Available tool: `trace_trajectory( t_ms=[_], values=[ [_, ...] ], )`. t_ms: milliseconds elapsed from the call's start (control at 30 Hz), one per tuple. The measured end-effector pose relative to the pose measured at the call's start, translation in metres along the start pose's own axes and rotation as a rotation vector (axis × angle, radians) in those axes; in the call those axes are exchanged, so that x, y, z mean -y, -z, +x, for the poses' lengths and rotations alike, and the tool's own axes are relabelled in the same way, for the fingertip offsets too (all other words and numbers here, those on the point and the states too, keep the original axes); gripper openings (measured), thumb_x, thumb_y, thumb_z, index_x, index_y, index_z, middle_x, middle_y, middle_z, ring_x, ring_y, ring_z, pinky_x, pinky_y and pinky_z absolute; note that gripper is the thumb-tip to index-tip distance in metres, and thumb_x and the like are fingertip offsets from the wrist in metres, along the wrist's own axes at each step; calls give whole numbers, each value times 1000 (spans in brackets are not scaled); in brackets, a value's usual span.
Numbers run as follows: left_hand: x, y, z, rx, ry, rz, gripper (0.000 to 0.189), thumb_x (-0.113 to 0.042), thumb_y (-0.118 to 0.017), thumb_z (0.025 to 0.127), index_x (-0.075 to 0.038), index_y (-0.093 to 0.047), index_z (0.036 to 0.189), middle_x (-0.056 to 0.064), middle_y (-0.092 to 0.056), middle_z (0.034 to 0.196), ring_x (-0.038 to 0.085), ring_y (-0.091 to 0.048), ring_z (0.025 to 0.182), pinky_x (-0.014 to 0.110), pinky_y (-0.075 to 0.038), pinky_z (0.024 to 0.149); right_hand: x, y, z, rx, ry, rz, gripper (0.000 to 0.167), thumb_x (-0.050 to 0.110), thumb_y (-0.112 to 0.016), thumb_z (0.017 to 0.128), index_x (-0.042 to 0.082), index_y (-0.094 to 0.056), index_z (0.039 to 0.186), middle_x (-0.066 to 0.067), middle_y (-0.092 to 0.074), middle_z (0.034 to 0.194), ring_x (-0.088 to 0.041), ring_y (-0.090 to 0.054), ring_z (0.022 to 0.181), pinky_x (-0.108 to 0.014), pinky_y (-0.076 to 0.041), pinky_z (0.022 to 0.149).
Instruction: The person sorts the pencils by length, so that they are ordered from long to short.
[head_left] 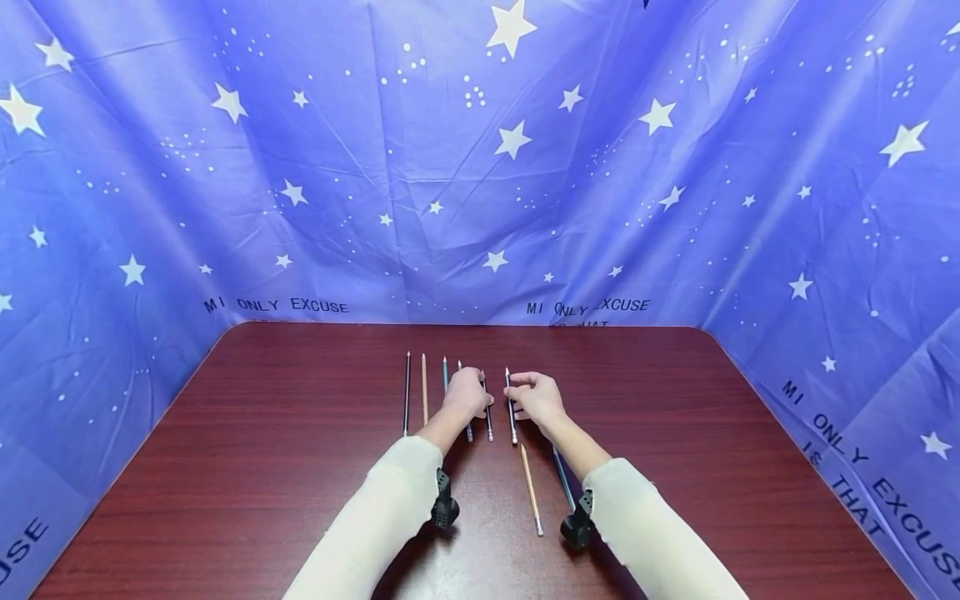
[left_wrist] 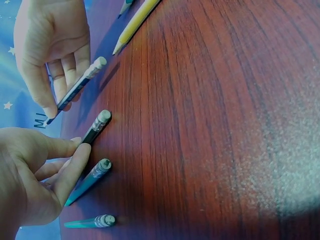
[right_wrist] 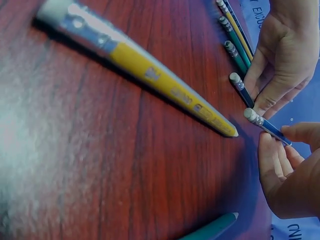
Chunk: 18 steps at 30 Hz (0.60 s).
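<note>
My left hand (head_left: 467, 393) pinches a black pencil (left_wrist: 93, 134) between thumb and fingertip, near the right end of a row of pencils. Just right of it, my right hand (head_left: 537, 397) grips a dark blue pencil (right_wrist: 270, 129) with thumb and fingers. In the left wrist view this pencil's white eraser end tilts up off the table. Left of the black pencil lie two green pencils (left_wrist: 89, 183), partly behind the left hand in the head view. A yellow pencil (head_left: 424, 387) and another dark pencil (head_left: 407, 392) form the row's left end.
Nearer the front of the reddish-brown table (head_left: 285, 467), a yellow pencil (head_left: 530, 492) lies slanted. Beside it is a blue-green pencil (head_left: 563, 479), partly hidden by the right arm and its wrist camera (head_left: 577, 525). A blue star-patterned cloth (head_left: 450, 167) hangs around the table's far edges.
</note>
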<state>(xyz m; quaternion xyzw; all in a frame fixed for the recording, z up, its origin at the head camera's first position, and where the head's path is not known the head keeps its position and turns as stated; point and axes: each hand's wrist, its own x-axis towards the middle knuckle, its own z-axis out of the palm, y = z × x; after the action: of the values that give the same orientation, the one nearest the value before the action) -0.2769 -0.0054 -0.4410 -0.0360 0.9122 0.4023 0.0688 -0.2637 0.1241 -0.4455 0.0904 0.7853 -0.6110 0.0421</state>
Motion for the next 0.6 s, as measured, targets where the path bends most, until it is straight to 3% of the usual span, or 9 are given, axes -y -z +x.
trace_trajectory(
  t_ms=[233, 367, 600],
  values=[
    [0, 0, 0, 21, 10, -19, 47, -5, -72, 79, 1, -56, 123, 20, -59, 123, 18, -68, 63, 21, -53, 48, 0, -3, 5, 4, 6, 3, 31, 2, -65, 81, -3, -62, 112, -17, -70, 88, -10, -55, 50, -23, -53, 47],
    [0, 1, -1, 22, 9, -19, 48, -5, -72, 79, 1, -56, 124, 19, -59, 124, 18, -69, 63, 23, -55, 50, 0, -5, 7, -2, -2, -5, 30, 2, -64, 81, -3, -63, 111, -17, -70, 86, -10, -55, 50, -23, -52, 46],
    [0, 2, -2, -5, -23, 59, 48, -11, -74, 79, -1, -58, 123, 13, -59, 127, 22, -68, 87, 30, -57, 74, 0, -9, 7, -4, -2, -45, 28, 2, -64, 82, -2, -63, 109, -18, -70, 87, -9, -56, 51, -25, -53, 47]
  ],
)
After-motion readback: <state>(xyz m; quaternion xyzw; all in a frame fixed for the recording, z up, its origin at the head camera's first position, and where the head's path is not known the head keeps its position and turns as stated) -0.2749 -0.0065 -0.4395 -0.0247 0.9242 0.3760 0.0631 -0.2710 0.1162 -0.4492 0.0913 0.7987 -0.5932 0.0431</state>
